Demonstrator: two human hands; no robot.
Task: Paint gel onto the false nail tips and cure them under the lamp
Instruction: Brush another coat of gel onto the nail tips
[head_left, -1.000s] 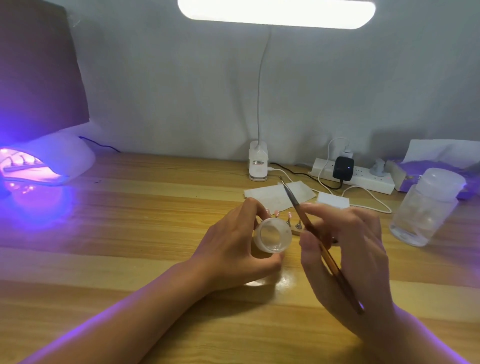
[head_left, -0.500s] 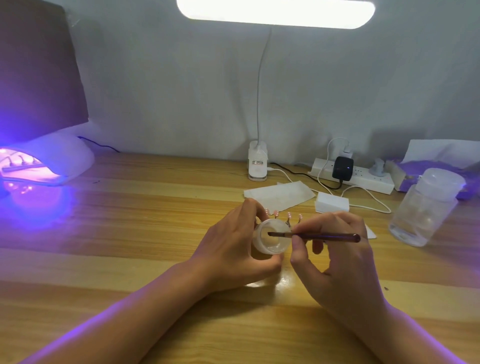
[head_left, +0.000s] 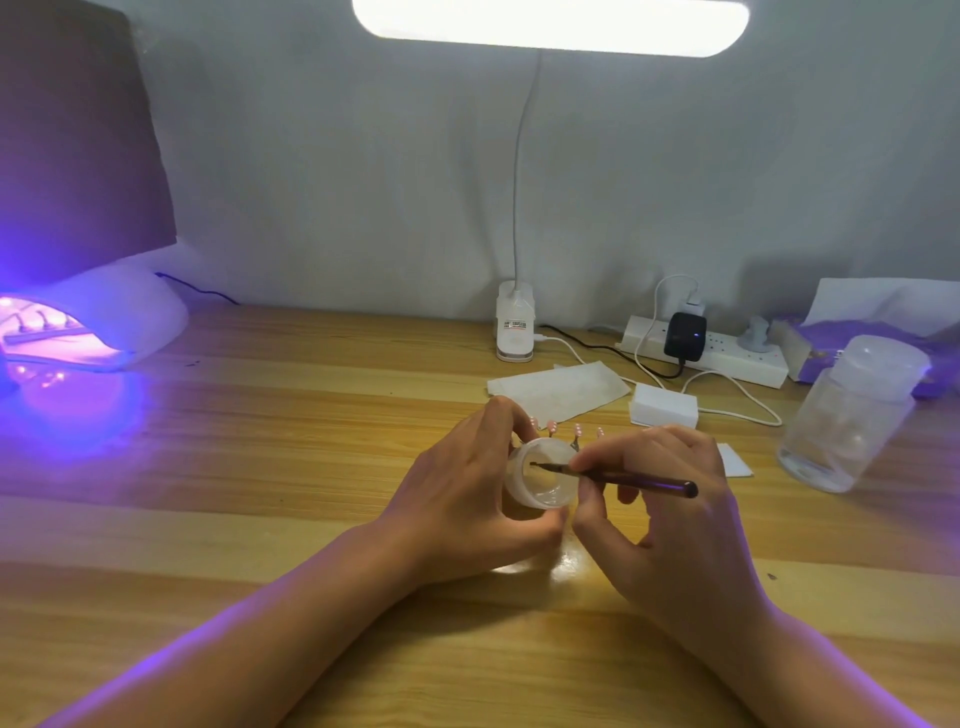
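Note:
My left hand (head_left: 467, 499) grips a small white gel jar (head_left: 545, 491), tilted so its open mouth faces me. My right hand (head_left: 670, 514) pinches a thin dark brush (head_left: 639, 480) lying almost level, its tip inside the jar's mouth. Just behind the jar, several pink false nail tips (head_left: 563, 430) stand on small holders, partly hidden by my fingers. At the far left the white curing lamp (head_left: 104, 322) glows purple, with more tips on a strip inside it.
On the wooden table (head_left: 260, 467), white wipes (head_left: 561, 387) and a small white pad block (head_left: 664, 406) lie behind my hands. A clear pump bottle (head_left: 852, 415) stands right. A power strip (head_left: 711, 353) with cables, a desk lamp base (head_left: 514, 330) and a tissue pack (head_left: 872, 338) line the wall.
My right hand turned the brush from upright to level and brought its tip into the jar's mouth. My left hand kept the jar in place.

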